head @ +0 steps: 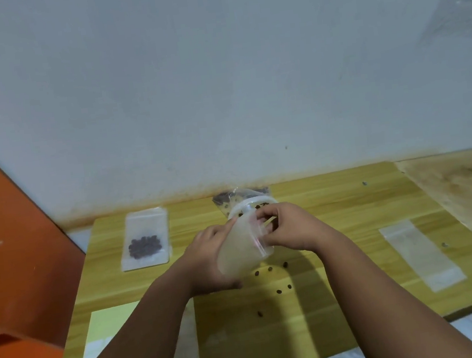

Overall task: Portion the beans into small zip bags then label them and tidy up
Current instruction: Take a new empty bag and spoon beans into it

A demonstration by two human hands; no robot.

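A person's left hand (pixel 212 259) grips the body of a small zip bag (pixel 239 252), fingers curled round it, while the right hand (pixel 290 228) pinches the bag's mouth at its zip strip. The bag is held just above the counter (pixel 337 214), near its middle. Its long axis runs roughly left to right, with the mouth facing the right hand, and it looks empty, though the cloudy plastic makes that hard to confirm. Just behind the hands sits a white-rimmed tub of beans (pixel 251 203). A few loose beans (pixel 269 269) lie scattered on the counter below the bag. Well to the left lies a filled zip bag (pixel 144 239) holding a dark cluster of beans, and to the right an empty zip bag (pixel 419 254) lies flat. Yellow paper (pixel 112 322) rests near the front left. By the look of it, one portion is done; this bag, the other, the labels and the tidying remain.
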